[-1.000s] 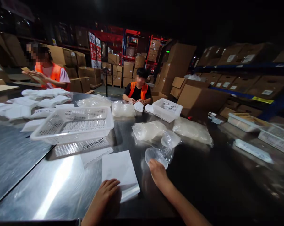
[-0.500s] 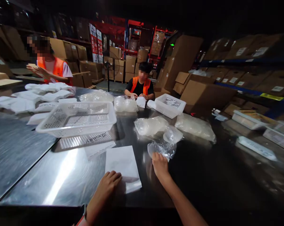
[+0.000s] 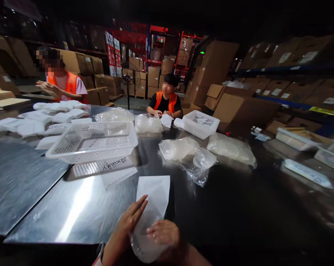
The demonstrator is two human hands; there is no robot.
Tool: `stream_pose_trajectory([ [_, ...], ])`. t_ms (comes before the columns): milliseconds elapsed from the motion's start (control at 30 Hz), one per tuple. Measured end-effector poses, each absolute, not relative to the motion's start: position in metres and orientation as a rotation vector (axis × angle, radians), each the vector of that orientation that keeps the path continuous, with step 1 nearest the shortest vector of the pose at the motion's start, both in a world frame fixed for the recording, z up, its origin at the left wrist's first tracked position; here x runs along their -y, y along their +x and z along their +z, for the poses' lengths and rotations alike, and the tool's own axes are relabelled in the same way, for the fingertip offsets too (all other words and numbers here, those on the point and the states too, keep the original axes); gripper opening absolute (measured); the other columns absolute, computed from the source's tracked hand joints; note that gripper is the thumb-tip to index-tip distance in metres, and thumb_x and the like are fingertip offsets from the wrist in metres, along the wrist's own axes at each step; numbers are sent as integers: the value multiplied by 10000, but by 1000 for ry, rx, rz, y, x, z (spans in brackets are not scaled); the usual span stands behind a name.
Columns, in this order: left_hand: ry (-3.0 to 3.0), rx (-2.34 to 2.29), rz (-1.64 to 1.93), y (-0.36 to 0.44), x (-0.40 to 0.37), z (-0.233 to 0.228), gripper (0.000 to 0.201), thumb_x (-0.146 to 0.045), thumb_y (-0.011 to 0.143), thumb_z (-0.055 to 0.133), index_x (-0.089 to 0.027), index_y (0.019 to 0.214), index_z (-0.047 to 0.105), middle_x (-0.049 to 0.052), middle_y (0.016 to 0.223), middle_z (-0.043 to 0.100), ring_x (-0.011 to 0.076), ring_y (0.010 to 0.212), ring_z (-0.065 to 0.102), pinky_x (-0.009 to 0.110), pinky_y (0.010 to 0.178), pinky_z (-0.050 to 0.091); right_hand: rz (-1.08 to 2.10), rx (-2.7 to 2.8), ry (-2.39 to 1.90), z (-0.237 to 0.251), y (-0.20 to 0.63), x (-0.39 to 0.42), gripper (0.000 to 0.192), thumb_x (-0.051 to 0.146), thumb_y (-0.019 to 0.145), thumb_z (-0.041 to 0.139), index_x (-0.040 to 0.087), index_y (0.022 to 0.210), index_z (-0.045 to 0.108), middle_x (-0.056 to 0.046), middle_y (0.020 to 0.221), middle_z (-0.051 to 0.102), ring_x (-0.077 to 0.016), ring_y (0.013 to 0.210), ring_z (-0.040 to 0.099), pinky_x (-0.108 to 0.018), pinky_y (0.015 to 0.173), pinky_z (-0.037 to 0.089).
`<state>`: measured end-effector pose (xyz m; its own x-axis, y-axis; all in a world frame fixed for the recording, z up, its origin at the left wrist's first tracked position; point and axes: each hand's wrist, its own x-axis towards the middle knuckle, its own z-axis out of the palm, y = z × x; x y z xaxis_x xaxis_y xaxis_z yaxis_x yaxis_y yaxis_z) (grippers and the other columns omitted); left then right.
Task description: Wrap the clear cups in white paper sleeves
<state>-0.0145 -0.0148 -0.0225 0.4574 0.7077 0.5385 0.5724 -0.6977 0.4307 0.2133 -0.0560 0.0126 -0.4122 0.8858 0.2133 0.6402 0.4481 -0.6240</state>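
Note:
My left hand (image 3: 130, 218) holds the near end of a white paper bag (image 3: 155, 193) close to the table's front edge, fingers spread along its side. My right hand (image 3: 164, 233) grips a clear round plastic piece (image 3: 142, 242) at the bag's near end, against the left hand. Whether the piece is partly inside the bag cannot be told. Beyond the bag lie clear plastic bags (image 3: 179, 148) holding more of these clear pieces, with an opened one (image 3: 198, 173) nearest.
A white perforated basket (image 3: 92, 142) sits left of centre on the steel table (image 3: 56, 207), a smaller one (image 3: 200, 124) farther back. White packets (image 3: 42, 120) are piled at far left. Two people in orange vests work across the table. Cardboard boxes and shelving surround it.
My right hand pulled back from the opened plastic bag to the front edge, now with a clear piece in it. The white bag was lifted and turned, and both hands came together on it.

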Motion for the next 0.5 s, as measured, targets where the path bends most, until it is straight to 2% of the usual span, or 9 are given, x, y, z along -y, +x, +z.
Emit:
stream_pose_trajectory([
  [67, 2516, -1085, 1090, -13, 21, -16, 836, -27, 905, 422, -387, 1613, 161, 64, 1532, 533, 196, 1313, 598, 323, 1040, 565, 487, 2358, -883, 11, 215, 52, 152, 422, 941, 643, 319, 924, 754, 16, 991, 799, -179, 1005, 741, -356, 1000, 549],
  [133, 2577, -1040, 1078, -9, 25, -10, 894, 23, 862, 419, -364, 1619, 141, 80, 1517, 547, 201, 1309, 602, 316, 1024, 577, 169, 2415, -707, 12, 220, 47, 232, 241, 1002, 517, 287, 991, 744, -18, 993, 801, -181, 1033, 736, -374, 1006, 543],
  [200, 2659, -1037, 1039, -2, 27, -6, 930, 67, 833, 393, -338, 1624, 118, 87, 1511, 553, 210, 1310, 600, 328, 1023, 579, -177, 2375, -751, 15, 223, 41, 337, 110, 1008, 424, 236, 939, 729, -43, 896, 793, -169, 952, 742, -347, 923, 573],
  [333, 2785, -1124, 1128, 18, 24, -2, 923, 111, 860, 311, -323, 1625, 32, 86, 1438, 622, 185, 1117, 693, 302, 936, 608, -664, 2238, -757, 19, 220, 21, 319, 60, 981, 460, 175, 766, 665, -28, 681, 693, -150, 668, 676, -277, 689, 551],
  [433, 2853, -1164, 1256, 33, 16, 6, 874, 91, 893, 294, -268, 1628, -15, 106, 1364, 672, 180, 979, 722, 272, 861, 614, -811, 2159, -878, 17, 210, 4, 344, -32, 919, 433, 164, 739, 651, -20, 601, 630, -154, 538, 607, -284, 611, 517],
  [500, 2898, -1136, 1321, 42, 12, 16, 833, 60, 915, 292, -234, 1630, -18, 115, 1328, 693, 185, 983, 725, 264, 850, 612, -766, 2111, -1003, 12, 203, -4, 334, -32, 905, 430, 156, 773, 672, -43, 601, 642, -180, 531, 611, -311, 611, 533],
])
